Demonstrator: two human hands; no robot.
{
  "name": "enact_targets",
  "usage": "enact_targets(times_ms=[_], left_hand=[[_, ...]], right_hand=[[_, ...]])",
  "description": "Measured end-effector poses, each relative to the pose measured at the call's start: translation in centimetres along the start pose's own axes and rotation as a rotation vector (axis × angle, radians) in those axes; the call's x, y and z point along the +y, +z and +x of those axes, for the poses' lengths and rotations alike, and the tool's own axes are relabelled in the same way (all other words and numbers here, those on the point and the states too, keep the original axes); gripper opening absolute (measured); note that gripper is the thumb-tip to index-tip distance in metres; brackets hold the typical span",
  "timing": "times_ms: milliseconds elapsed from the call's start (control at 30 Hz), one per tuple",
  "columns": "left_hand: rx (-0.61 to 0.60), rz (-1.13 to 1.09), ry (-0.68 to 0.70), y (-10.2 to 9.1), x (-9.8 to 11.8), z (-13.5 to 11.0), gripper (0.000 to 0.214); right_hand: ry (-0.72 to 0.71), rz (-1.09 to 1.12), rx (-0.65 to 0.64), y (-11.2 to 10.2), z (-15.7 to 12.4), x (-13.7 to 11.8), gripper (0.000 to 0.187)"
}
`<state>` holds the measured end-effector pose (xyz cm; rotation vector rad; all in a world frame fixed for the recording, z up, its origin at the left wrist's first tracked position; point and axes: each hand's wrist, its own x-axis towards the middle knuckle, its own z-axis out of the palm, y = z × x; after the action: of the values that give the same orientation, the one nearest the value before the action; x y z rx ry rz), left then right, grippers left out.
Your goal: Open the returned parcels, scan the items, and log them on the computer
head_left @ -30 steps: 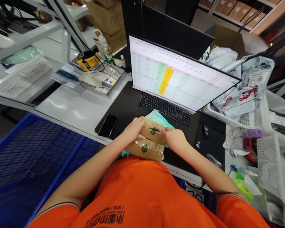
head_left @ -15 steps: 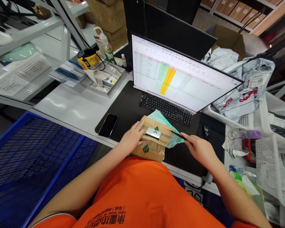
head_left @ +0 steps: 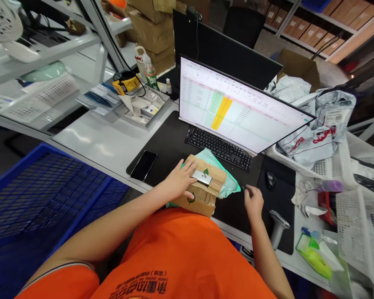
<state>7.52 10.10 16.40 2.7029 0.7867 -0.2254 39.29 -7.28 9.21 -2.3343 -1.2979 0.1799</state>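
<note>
A brown cardboard package [head_left: 202,199] with green leaf prints lies near the desk's front edge, its upper flap raised. A small silver rectangular piece [head_left: 201,177] sits in the gap of its cardboard. Pale green plastic wrapping [head_left: 231,185] sticks out behind and to the right of the package. My left hand [head_left: 181,181] rests on the package's left side with its fingers spread. To the right of the wrapping and apart from it, my right hand [head_left: 254,201] is closed in a pinch. A small dark tip shows at its fingers; the rest is hidden.
A monitor [head_left: 237,108] and black keyboard [head_left: 220,147] stand behind the package. A phone [head_left: 144,165] lies left on the black mat. To the right are a mouse [head_left: 270,180], a handheld scanner [head_left: 279,228] and white baskets [head_left: 355,216]. A blue crate [head_left: 37,187] stands lower left.
My right hand has drawn back from the package's right side, together with the thin dark object it held there. My left hand stays on the package, fingers now more spread. The scanner has come into view.
</note>
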Motion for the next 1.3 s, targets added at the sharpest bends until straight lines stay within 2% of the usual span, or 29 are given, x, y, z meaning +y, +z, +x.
enact_targets(times_ms=[67,133,200,233,300,400,467,533,667,733,800,900,1000,1067,1200,1300], left_hand=[[-0.026,0.037,-0.017,-0.2,0.3,0.2,0.068],[-0.026,0.056,-0.056,0.0,0.5,0.1,0.067],[-0.012,0.070,-0.102,0.3,0.6,-0.1,0.064],[-0.005,0.075,-0.127,0.4,0.6,-0.2,0.064],[0.005,0.080,-0.171,0.4,0.8,-0.4,0.062],[0.025,0.067,-0.219,0.3,1.2,-0.5,0.058],[0.047,0.030,-0.263,0.1,1.3,-0.4,0.056],[0.053,-0.021,-0.340,0.1,1.1,-0.4,0.055],[0.021,-0.146,-0.449,0.4,-0.2,-0.9,0.051],[0.068,-0.234,-0.466,0.8,-0.8,-1.5,0.044],[0.147,-0.328,-0.501,1.3,-1.2,-2.0,0.036],[0.222,-0.416,-0.549,1.9,-1.7,-2.4,0.035],[0.181,-0.413,-0.517,2.4,-2.0,-2.6,0.049],[0.137,-0.401,-0.481,2.5,-2.1,-2.8,0.061],[0.112,-0.401,-0.463,2.4,-2.2,-3.1,0.066],[0.103,-0.458,-0.463,2.1,-2.5,-3.4,0.076]], right_hand=[[-0.177,0.167,-0.109,-1.4,1.6,-4.0,0.039],[-0.453,0.239,-0.404,-1.8,3.0,-8.2,0.038],[-0.759,0.165,-0.672,-1.2,4.0,-11.7,0.036],[-0.888,0.077,-0.736,-0.6,4.3,-13.1,0.034],[-1.076,-0.139,-0.739,0.6,4.7,-14.9,0.030],[-1.179,-0.364,-0.640,1.0,5.0,-15.8,0.032],[-1.183,-0.413,-0.623,0.2,5.3,-15.7,0.036],[-1.117,-0.467,-0.640,-1.1,6.0,-15.2,0.039],[-0.795,-0.671,-0.680,-2.7,6.8,-13.9,0.030],[-0.677,-0.727,-0.635,-2.5,6.4,-13.6,0.031],[-0.617,-0.735,-0.574,-1.8,5.6,-13.7,0.041],[-0.636,-0.690,-0.544,-0.7,4.8,-14.2,0.053],[-0.727,-0.602,-0.556,0.2,4.7,-14.5,0.070],[-0.740,-0.582,-0.572,0.6,4.8,-14.4,0.072],[-0.725,-0.544,-0.580,1.3,5.1,-13.7,0.072],[-0.747,-0.310,-0.496,1.4,4.9,-12.6,0.073]])
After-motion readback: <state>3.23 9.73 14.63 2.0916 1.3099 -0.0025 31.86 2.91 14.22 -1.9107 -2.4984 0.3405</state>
